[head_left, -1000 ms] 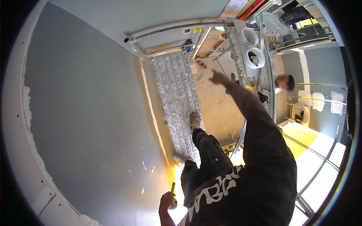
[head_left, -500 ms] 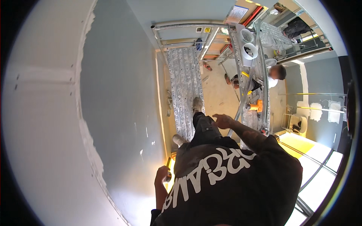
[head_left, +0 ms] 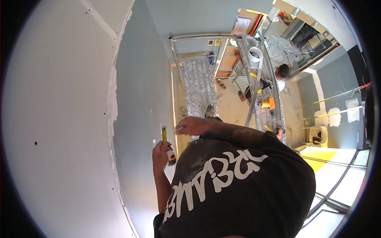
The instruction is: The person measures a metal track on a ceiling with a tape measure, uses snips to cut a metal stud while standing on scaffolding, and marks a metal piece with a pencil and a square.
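My left hand [head_left: 160, 155] is closed around a tape measure [head_left: 171, 159] with an orange and dark case, close to the grey wall [head_left: 145, 99]. A short length of yellow blade [head_left: 164, 135] sticks up out of it, past my fingers. My right hand [head_left: 191, 126] reaches across in front of my body, apart from the tape and to the right of the blade. Its fingers are stretched out, slightly blurred, and I see nothing held in them.
I stand on a spattered metal platform [head_left: 196, 85]. Right of it, a second scaffold platform carries white buckets [head_left: 254, 55], an orange drill [head_left: 268, 104] and a long metal profile [head_left: 254, 93]. Another person [head_left: 281, 75] is beyond it. A white ceiling panel [head_left: 67, 119] is at left.
My left hand has risen with the tape measure, and its yellow blade now shows. My right hand has swung left across my body toward it. The view has shifted a little.
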A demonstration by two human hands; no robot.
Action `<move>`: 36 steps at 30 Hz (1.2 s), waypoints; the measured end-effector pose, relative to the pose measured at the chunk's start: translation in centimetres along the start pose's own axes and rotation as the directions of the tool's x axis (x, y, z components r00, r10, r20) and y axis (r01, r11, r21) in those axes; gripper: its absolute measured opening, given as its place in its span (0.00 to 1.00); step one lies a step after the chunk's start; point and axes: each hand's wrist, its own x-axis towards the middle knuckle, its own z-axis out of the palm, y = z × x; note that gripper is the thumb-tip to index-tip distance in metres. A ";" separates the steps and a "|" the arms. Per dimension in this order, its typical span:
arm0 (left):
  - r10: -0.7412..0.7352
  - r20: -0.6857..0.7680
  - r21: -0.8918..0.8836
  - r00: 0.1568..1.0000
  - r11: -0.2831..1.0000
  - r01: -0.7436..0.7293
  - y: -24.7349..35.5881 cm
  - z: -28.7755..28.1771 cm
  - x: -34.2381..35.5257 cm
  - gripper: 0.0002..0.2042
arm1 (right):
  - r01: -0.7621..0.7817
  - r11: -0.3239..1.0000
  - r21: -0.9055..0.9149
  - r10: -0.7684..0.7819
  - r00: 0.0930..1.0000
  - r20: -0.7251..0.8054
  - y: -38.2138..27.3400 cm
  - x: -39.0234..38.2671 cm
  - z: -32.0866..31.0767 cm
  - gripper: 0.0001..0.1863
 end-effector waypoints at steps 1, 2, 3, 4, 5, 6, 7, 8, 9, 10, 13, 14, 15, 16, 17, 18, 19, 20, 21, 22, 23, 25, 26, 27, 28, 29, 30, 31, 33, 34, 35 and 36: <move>0.012 -0.007 -0.003 1.000 1.000 -0.012 1.8 0.0 -0.9 0.14 | -0.073 0.989 0.130 0.061 0.994 0.095 -4.0 -0.2 1.1 0.28; 0.054 -0.029 -0.025 0.998 0.998 -0.055 3.9 0.1 -1.8 0.13 | 0.058 0.995 0.079 -0.057 0.998 -0.013 -5.1 0.4 2.8 0.26; 0.092 -0.057 -0.048 0.994 0.994 -0.095 5.3 0.1 -2.6 0.13 | 0.184 0.983 0.017 -0.181 0.978 -0.107 -5.9 1.0 4.2 0.25; 0.105 -0.087 -0.096 0.991 0.989 -0.113 6.1 -0.1 -3.3 0.12 | 0.195 0.981 0.010 -0.193 0.975 -0.109 -6.5 1.3 4.7 0.25; 0.115 -0.097 -0.095 0.989 0.988 -0.124 6.9 -0.4 -3.9 0.12 | 0.243 0.966 0.087 -0.231 0.965 -0.124 -6.9 1.6 4.9 0.24; 0.093 -0.088 -0.053 0.992 0.994 -0.098 7.5 -0.9 -4.5 0.12 | 0.289 0.944 0.158 -0.268 0.953 -0.138 -7.5 1.8 4.7 0.22; 0.069 -0.086 -0.013 0.994 0.997 -0.071 7.9 -1.3 -4.9 0.12 | 0.300 0.942 0.148 -0.283 0.951 -0.127 -8.0 1.8 4.3 0.22; 0.036 -0.107 0.031 0.994 0.999 -0.032 8.0 -1.4 -5.4 0.13 | 0.289 0.953 0.090 -0.276 0.951 -0.139 -8.5 1.7 3.9 0.21; 0.082 -0.120 0.160 0.989 0.985 -0.062 7.5 -1.7 -5.9 0.13 | 0.285 0.958 0.024 -0.280 0.951 -0.132 -8.9 2.1 3.4 0.19; 0.141 -0.125 0.299 0.982 0.949 -0.098 7.4 -2.1 -6.6 0.13 | 0.317 0.948 -0.001 -0.315 0.943 -0.111 -9.2 2.1 2.4 0.19; 0.083 -0.228 0.445 0.970 0.895 0.028 8.5 -3.6 -10.2 0.14 | 0.311 0.843 0.439 -0.163 0.925 -0.343 -9.6 3.9 -6.2 0.13; 0.119 -0.254 0.472 0.960 0.882 0.016 9.0 -4.4 -11.8 0.13 | 0.429 0.757 0.493 -0.178 0.861 -0.477 -8.7 4.8 -9.8 0.12; 0.098 -0.330 0.422 0.939 0.905 0.054 9.5 -5.2 -14.0 0.12 | 0.593 0.769 0.240 -0.367 0.716 -0.594 -9.2 5.4 -13.9 0.12; 0.121 -0.385 0.425 0.915 0.903 0.059 10.1 -6.0 -15.9 0.11 | 0.680 0.732 -0.048 -0.525 0.518 -0.676 -9.6 5.8 -18.2 0.12; 0.062 -0.488 0.363 0.871 0.922 0.138 10.7 -6.4 -17.6 0.10 | 0.597 0.799 -0.080 -0.444 0.494 -0.748 -11.6 5.9 -21.5 0.14; 0.091 -0.539 0.414 0.838 0.894 0.170 11.1 -7.0 -18.9 0.10 | 0.683 0.693 0.232 -0.233 0.516 -0.825 -13.1 6.5 -24.0 0.15; 0.064 -0.569 0.427 0.820 0.875 0.228 12.5 -7.1 -19.8 0.09 | 0.693 0.684 0.227 -0.252 0.516 -0.819 -13.9 7.5 -25.0 0.15; 0.051 -0.576 0.425 0.816 0.871 0.246 14.1 -6.8 -20.3 0.09 | 0.723 0.582 0.373 -0.134 0.538 -0.832 -14.9 8.4 -25.9 0.15; 0.038 -0.584 0.422 0.811 0.868 0.263 15.4 -6.5 -20.2 0.09 | 0.736 0.454 0.502 -0.019 0.571 -0.820 -15.8 9.2 -26.5 0.15; 0.043 -0.603 0.412 0.797 0.872 0.265 15.9 -6.4 -19.7 0.09 | 0.702 0.551 0.451 -0.096 0.590 -0.801 -16.8 10.0 -24.5 0.14; 0.084 -0.586 0.439 0.806 0.869 0.228 16.2 -6.5 -19.0 0.10 | 0.713 0.609 0.347 -0.257 0.591 -0.765 -16.8 11.2 -21.9 0.13; 0.126 -0.564 0.468 0.816 0.863 0.190 17.8 -6.2 -17.4 0.11 | 0.648 0.707 0.284 -0.423 0.709 -0.565 -17.3 12.1 -16.8 0.12; 0.105 -0.590 0.427 0.800 0.882 0.199 19.2 -5.8 -16.4 0.11 | 0.642 0.716 0.275 -0.513 0.751 -0.417 -19.2 11.2 -14.2 0.14; 0.088 -0.613 0.387 0.785 0.900 0.202 20.5 -5.5 -15.5 0.12 | 0.578 0.698 0.422 -0.493 0.816 -0.302 -20.8 10.9 -12.0 0.16; 0.198 -0.608 0.449 0.769 0.884 0.128 21.2 -5.6 -15.1 0.12 | 0.484 0.675 0.556 -0.479 0.861 -0.169 -22.1 10.9 -10.6 0.19; 0.127 -0.640 0.375 0.758 0.913 0.164 23.4 -5.0 -14.8 0.12 | 0.483 0.683 0.548 -0.479 0.862 -0.163 -23.2 11.4 -10.7 0.19; 0.177 -0.665 0.420 0.726 0.892 0.168 24.8 -5.1 -15.0 0.12 | 0.498 0.650 0.574 -0.502 0.848 -0.168 -24.8 12.0 -11.4 0.19; 0.224 -0.687 0.463 0.692 0.868 0.179 25.8 -5.3 -15.4 0.11 | 0.508 0.615 0.603 -0.523 0.835 -0.171 -26.4 12.6 -12.4 0.20; 0.287 -0.763 0.480 0.580 0.852 0.210 27.7 -5.7 -17.0 0.11 | 0.536 0.540 0.649 -0.563 0.803 -0.194 -30.2 14.0 -16.9 0.16; 0.333 -0.781 0.503 0.528 0.837 0.216 28.0 -6.1 -17.8 0.11 | 0.574 0.525 0.628 -0.562 0.788 -0.250 -31.7 15.2 -19.6 0.15; 0.377 -0.797 0.523 0.472 0.822 0.226 28.2 -6.6 -18.5 0.11 | 0.609 0.509 0.608 -0.562 0.771 -0.301 -33.0 16.3 -22.1 0.14; 0.397 -0.809 0.531 0.433 0.810 0.250 28.3 -7.1 -19.5 0.10 | 0.626 0.473 0.620 -0.570 0.754 -0.326 -34.4 17.1 -24.5 0.13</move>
